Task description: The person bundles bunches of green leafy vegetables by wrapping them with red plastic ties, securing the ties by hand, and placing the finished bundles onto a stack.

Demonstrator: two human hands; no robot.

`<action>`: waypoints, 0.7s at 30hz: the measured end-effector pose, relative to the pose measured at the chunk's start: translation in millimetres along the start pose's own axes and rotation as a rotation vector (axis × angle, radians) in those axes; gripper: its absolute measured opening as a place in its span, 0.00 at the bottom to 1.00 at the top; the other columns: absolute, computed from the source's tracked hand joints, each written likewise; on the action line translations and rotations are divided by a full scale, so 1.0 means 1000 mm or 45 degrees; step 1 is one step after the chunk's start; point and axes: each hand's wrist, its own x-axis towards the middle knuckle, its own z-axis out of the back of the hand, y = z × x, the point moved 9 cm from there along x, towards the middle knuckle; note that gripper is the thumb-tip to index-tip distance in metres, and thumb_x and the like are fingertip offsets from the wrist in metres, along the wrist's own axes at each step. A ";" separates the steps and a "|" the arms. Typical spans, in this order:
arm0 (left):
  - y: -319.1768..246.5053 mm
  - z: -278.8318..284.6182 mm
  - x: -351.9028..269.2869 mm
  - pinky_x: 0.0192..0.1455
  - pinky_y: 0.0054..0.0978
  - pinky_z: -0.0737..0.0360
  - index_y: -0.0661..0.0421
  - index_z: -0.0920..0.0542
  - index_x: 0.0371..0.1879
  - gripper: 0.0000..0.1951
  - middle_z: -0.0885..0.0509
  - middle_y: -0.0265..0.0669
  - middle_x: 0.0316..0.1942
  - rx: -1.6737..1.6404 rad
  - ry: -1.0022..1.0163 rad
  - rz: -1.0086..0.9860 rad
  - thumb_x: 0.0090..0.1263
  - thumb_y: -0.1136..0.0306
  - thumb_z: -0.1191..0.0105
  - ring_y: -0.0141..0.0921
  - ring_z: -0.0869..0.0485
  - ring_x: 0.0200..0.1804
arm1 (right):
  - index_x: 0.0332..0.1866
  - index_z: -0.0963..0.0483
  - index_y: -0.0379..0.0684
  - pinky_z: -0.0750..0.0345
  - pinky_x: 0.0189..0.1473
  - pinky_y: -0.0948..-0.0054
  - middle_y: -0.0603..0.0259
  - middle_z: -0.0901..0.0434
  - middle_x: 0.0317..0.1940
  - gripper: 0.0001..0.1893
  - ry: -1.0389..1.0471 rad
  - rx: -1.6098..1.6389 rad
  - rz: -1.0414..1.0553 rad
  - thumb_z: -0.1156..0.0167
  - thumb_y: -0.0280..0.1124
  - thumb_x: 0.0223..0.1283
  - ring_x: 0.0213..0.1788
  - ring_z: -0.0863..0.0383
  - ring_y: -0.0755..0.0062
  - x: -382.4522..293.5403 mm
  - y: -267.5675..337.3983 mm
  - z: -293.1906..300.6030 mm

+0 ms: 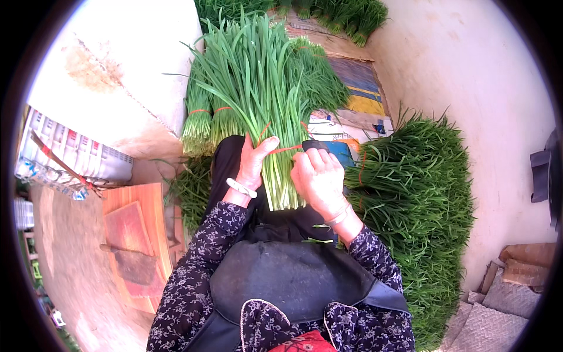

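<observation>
A loose bunch of Chinese chives [268, 101] stands over my lap, pale cut stems toward me and green leaves pointing away. My left hand [253, 160] is closed around its left side, thumb across the stems. A thin red tie [286, 149] runs across the front of the stems. The curled fingers of my right hand [321, 178] grip the tie at the bunch's right edge. My fingers hide that end of the tie. Beyond my left knee stand chive bundles [199, 125] bound with red bands.
A big pile of chive bundles [422, 215] lies along my right side, beside the wall. More bundles [360, 22] rest on flattened cardboard at the back. On my left, a cleaver [136, 266] lies on a wooden board [154, 207], near stacked white crates [83, 145].
</observation>
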 end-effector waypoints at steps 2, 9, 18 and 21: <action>0.003 -0.010 0.001 0.58 0.33 0.20 0.59 0.31 0.65 0.29 0.19 0.39 0.54 -0.025 0.041 0.017 0.65 0.69 0.37 0.32 0.18 0.54 | 0.32 0.27 0.44 0.28 0.34 0.63 0.63 0.29 0.26 0.07 -0.030 0.077 -0.052 0.36 0.26 0.47 0.32 0.24 0.62 -0.003 -0.010 0.005; 0.000 0.023 0.024 0.59 0.40 0.17 0.64 0.32 0.66 0.35 0.19 0.50 0.58 -0.192 0.140 0.066 0.71 0.48 0.42 0.41 0.16 0.54 | 0.33 0.28 0.40 0.29 0.30 0.61 0.59 0.29 0.25 0.10 0.036 0.497 -0.068 0.38 0.17 0.44 0.28 0.25 0.56 -0.069 0.006 0.046; -0.048 0.031 0.047 0.57 0.36 0.17 0.55 0.35 0.70 0.32 0.19 0.40 0.56 -0.160 -0.108 -0.287 0.71 0.60 0.38 0.35 0.16 0.53 | 0.33 0.23 0.45 0.22 0.32 0.61 0.61 0.23 0.29 0.06 0.490 0.169 -0.469 0.32 0.30 0.53 0.30 0.19 0.56 -0.190 -0.039 0.023; -0.057 0.022 0.030 0.57 0.35 0.18 0.55 0.34 0.68 0.29 0.21 0.36 0.57 -0.031 -0.158 -0.409 0.71 0.62 0.38 0.33 0.18 0.55 | 0.36 0.22 0.46 0.22 0.32 0.62 0.61 0.23 0.29 0.11 0.148 0.378 -0.552 0.30 0.38 0.56 0.31 0.19 0.58 -0.100 -0.028 0.046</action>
